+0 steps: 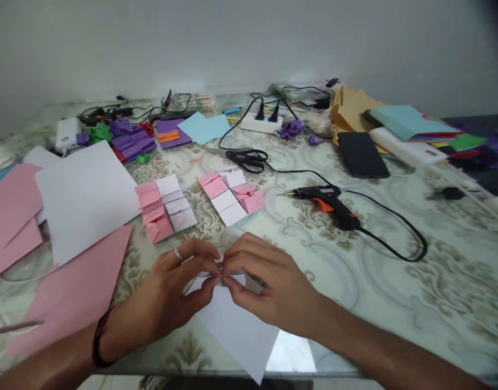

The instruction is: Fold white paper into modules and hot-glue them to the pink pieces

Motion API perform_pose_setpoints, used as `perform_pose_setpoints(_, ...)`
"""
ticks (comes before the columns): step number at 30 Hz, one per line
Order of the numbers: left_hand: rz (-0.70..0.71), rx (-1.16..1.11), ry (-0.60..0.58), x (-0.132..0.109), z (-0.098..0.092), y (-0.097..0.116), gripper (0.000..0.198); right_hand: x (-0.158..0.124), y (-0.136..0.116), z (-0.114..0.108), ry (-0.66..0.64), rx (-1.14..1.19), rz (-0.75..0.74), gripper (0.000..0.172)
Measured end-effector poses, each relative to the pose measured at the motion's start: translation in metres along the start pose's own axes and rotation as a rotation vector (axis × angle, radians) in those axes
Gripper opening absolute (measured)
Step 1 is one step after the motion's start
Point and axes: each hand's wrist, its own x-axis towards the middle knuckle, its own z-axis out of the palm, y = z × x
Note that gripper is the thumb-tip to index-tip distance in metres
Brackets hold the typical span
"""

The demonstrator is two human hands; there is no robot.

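Note:
My left hand [174, 290] and my right hand [265, 287] meet fingertip to fingertip at the near middle of the table. Both pinch the top edge of a white paper sheet [241, 330] that lies flat and runs toward the table's front edge. A ring shows on my left hand and a dark band on that wrist. Just beyond my hands lie two folded pink-and-white paper pieces, the left folded piece [164, 207] and the right folded piece [231, 196].
A black-and-orange glue gun [328, 201] with its cord lies to the right. Black scissors [248, 158], a power strip [260, 122], a dark phone [361, 155] and coloured paper stacks [411, 123] sit further back. Pink sheets [72, 290] and white sheets [84, 195] cover the left; purple folded pieces [131, 142] lie far left.

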Motion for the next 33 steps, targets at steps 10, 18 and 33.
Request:
perform_pose_setpoints(10, -0.026, 0.059, 0.030, -0.004, -0.002, 0.003, 0.022, 0.003, -0.003, -0.005, -0.012, -0.090, -0.017, 0.017)
perform_pose_setpoints(18, -0.062, 0.112, 0.067, 0.000, -0.011, 0.001, 0.022, 0.006, -0.002, -0.020, 0.026, -0.057, 0.108, 0.013)
perform_pose_setpoints(33, -0.036, 0.106, 0.081, -0.002, 0.002, 0.009, 0.026, -0.002, -0.004, 0.002, -0.020, -0.151, -0.010, 0.012)
